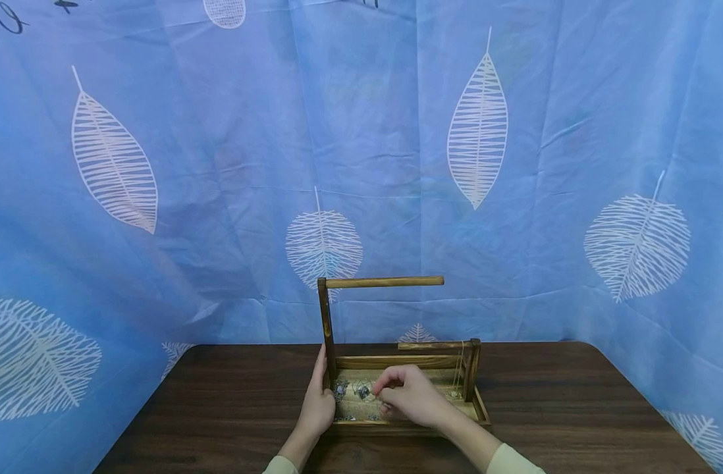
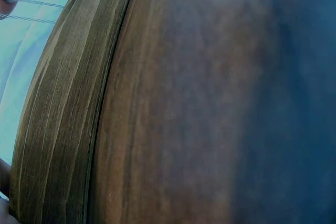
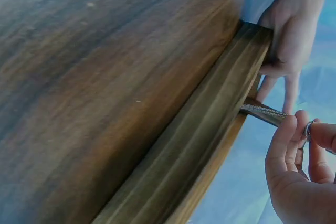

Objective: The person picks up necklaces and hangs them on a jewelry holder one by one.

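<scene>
A wooden jewelry stand (image 1: 397,426) has a shallow tray, a tall post with a bar at its left and a lower post with a bar at its right. My left hand (image 1: 318,408) rests against the tray's left end beside the tall post, its fingers straight. Above the tray, my right hand (image 1: 413,397) pinches a silver necklace (image 3: 308,128) between thumb and fingertips. In the left wrist view two thin chain strands (image 2: 32,1) run from those fingers; their far end is hidden. Several pieces of jewelry (image 1: 341,390) lie in the tray's left part.
A thin necklace (image 1: 458,368) hangs from the lower bar (image 1: 435,345) at the right. The tall post's bar (image 1: 385,282) stretches above the tray. The dark wooden table (image 1: 237,408) ends at a blue leaf-print cloth (image 1: 385,164).
</scene>
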